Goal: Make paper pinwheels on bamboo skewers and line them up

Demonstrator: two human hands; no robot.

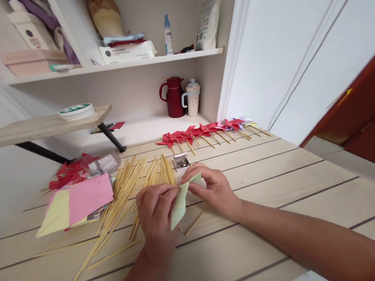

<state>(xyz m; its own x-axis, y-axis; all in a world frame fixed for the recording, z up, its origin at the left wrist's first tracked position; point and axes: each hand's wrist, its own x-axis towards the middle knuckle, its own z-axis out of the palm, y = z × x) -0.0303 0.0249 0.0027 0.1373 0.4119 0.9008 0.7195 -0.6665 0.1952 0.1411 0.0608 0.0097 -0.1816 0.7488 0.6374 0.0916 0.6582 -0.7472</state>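
Note:
A pale green sheet of paper (179, 204), partly folded, is held up between my two hands above the table. My left hand (157, 211) pinches it from the left, its fingers curled. On the other side my right hand (212, 190) grips the paper's upper corner between thumb and fingers. Just behind the hands stands a small open box of metal pins (182, 162). Thin wooden sticks (123, 196) lie in a loose heap to the left of my left hand. One short stick (196, 222) rests on the table below the paper.
Finished paper pinwheels (202, 131), mostly red, lie in a row at the back. Pink paper (90, 197) and yellow paper (54, 212) are stacked at left near red pieces (64, 174). A dark red jug (174, 97) and a cup (192, 98) stand behind, beside a small raised shelf (45, 124).

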